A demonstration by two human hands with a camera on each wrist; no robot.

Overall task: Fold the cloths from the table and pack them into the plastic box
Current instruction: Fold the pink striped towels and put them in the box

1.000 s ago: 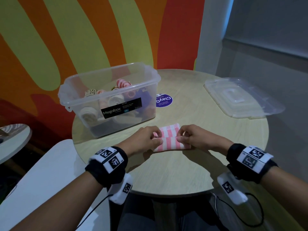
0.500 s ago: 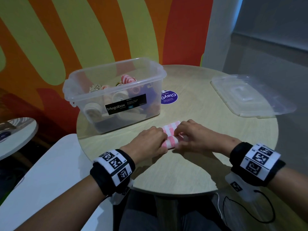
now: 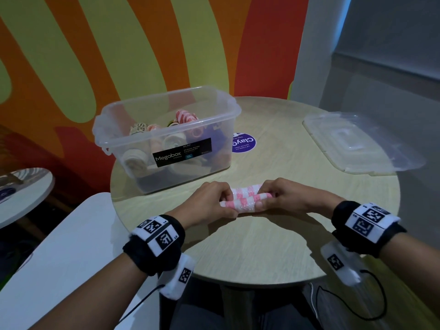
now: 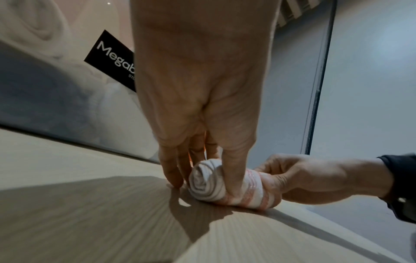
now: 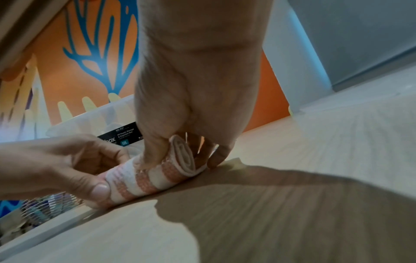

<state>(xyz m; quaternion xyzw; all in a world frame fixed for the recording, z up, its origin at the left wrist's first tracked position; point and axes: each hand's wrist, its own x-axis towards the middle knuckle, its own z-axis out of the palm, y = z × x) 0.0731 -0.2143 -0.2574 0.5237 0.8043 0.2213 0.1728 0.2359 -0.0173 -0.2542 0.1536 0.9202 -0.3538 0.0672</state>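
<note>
The cloth (image 3: 242,198), pink-and-white striped, is rolled into a tight cylinder lying on its side just in front of the box (image 3: 166,139), its spiral ends showing. The box is clear plastic, open-topped, upright, with a black Megabox label on its front wall and several rolled cloths (image 3: 185,116) inside.

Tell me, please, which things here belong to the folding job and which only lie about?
Job: pink striped cloth, gripped by left hand and right hand; plastic box; box lid.
Idle: purple sticker; side table.
</note>
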